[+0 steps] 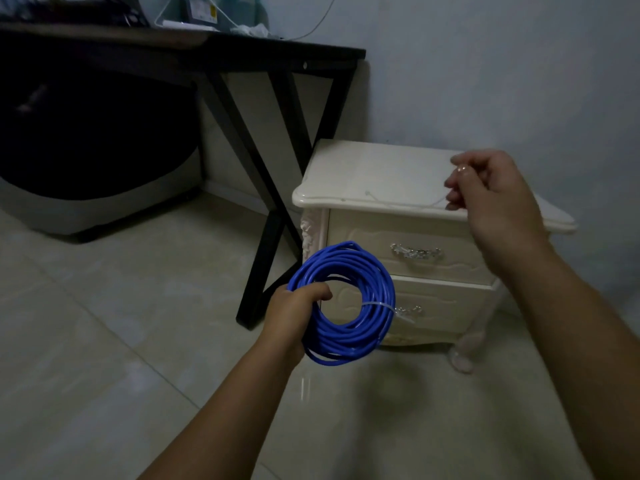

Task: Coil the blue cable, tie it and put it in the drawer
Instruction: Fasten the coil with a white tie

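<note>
Right now my left hand (294, 311) grips the coiled cable (346, 259) by its left side, fingers curled through the ring, holding it in the air in front of the nightstand (363, 164). A white tie (378, 304) is cinched round the coil's right side. My right hand (495, 192) pinches a second thin tie (415, 205) lying on the nightstand top, above the closed drawer (363, 237).

Home bedroom corner, cream carved nightstand (398, 181) with drawers, black-legged worktop (214, 46) beside it, glossy tiled floor (104, 341)
</note>
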`<state>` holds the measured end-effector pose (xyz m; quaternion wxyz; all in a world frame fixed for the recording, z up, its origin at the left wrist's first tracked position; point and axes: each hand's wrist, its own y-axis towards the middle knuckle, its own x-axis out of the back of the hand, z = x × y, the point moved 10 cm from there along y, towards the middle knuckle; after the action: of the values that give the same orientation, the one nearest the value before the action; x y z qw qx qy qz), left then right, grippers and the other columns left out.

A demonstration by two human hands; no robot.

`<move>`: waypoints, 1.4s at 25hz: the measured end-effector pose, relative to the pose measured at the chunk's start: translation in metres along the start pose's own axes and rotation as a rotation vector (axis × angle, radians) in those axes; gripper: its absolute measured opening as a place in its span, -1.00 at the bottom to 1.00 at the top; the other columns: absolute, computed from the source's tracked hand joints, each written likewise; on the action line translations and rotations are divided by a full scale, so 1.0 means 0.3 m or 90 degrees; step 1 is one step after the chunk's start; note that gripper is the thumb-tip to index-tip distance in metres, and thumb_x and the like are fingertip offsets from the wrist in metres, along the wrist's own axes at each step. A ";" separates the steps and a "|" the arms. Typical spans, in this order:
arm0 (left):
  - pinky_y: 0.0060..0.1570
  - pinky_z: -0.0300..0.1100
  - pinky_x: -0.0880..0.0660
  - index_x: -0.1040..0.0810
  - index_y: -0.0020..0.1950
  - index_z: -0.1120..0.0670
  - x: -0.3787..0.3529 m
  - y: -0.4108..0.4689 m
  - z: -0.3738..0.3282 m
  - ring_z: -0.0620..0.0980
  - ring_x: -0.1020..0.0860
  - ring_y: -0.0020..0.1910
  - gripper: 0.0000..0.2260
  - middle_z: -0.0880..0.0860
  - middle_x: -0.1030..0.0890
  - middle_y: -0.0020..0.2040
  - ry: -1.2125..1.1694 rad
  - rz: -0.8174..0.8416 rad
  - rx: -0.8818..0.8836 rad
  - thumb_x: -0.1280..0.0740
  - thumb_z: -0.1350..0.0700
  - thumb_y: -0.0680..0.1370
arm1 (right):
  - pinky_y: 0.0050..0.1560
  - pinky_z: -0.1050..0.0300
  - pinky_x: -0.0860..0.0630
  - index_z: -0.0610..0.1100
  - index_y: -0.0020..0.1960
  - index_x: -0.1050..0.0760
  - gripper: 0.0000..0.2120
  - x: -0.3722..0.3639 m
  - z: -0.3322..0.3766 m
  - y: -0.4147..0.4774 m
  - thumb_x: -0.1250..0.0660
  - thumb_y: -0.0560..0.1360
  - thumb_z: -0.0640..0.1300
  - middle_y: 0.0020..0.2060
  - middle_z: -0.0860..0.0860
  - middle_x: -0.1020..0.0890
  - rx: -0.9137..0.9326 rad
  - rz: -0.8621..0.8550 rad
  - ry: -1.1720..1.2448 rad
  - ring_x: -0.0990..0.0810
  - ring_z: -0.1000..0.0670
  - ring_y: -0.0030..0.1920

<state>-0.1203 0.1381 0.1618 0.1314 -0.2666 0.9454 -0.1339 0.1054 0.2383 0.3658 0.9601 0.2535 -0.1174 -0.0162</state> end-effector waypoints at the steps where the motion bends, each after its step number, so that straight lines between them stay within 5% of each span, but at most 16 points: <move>1: -0.39 -0.15 -0.38 -0.57 -0.16 0.15 0.001 -0.013 0.000 -0.02 -0.41 -0.47 -0.95 0.04 -0.40 -0.42 -0.006 0.001 0.004 -0.38 0.27 0.42 | -0.18 0.24 -0.53 -0.06 -0.01 -0.51 -0.81 -0.005 0.039 -0.083 -0.15 0.62 -0.24 -0.26 0.06 -0.56 -0.009 0.020 0.079 -0.51 0.11 -0.27; 10: -0.43 -0.18 -0.40 -0.59 -0.09 0.16 0.022 -0.105 0.007 0.00 -0.42 -0.43 -0.89 0.06 -0.43 -0.37 -0.039 0.017 0.023 -0.37 0.27 0.39 | -0.26 0.21 -0.51 -0.12 -0.08 -0.60 -0.72 -0.072 0.039 -0.448 -0.13 0.63 -0.25 -0.34 0.03 -0.60 -0.127 0.249 0.093 -0.52 0.07 -0.32; 20: -0.21 -0.06 -0.46 -0.61 0.00 0.14 0.010 -0.174 -0.017 0.08 -0.49 -0.25 -0.76 0.13 -0.53 -0.22 0.056 0.036 -0.067 -0.40 0.25 0.34 | -0.34 0.37 -0.43 -0.13 -0.06 -0.56 -0.73 -0.094 -0.077 -0.541 -0.10 0.65 -0.19 -0.30 0.00 -0.54 -0.201 0.261 -0.055 -0.47 0.09 -0.32; 29: -0.08 -0.06 -0.59 -0.52 0.21 0.11 -0.048 -0.216 0.024 0.10 -0.65 -0.05 -0.53 0.13 -0.65 0.00 0.048 0.110 -0.053 -0.46 0.23 0.31 | -0.05 0.44 -0.39 0.03 -0.01 -0.50 -0.77 -0.214 -0.076 -0.565 -0.09 0.65 -0.16 -0.05 0.13 -0.55 -0.020 0.288 -0.186 -0.51 0.24 -0.05; 35: -0.03 -0.11 -0.56 -0.60 0.17 0.17 -0.105 -0.267 -0.007 0.04 -0.64 -0.08 -0.65 0.09 -0.68 -0.09 -0.048 0.304 -0.038 -0.38 0.36 0.39 | 0.02 0.41 -0.42 -0.02 -0.01 -0.53 -0.78 -0.222 -0.025 -0.571 -0.11 0.62 -0.18 -0.09 0.14 -0.55 0.115 0.257 -0.096 -0.53 0.17 -0.01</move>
<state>-0.0575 0.0895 0.1953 0.1866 -0.0442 0.9795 -0.0614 0.0473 0.0986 0.2609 0.9058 0.3076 -0.2384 0.1677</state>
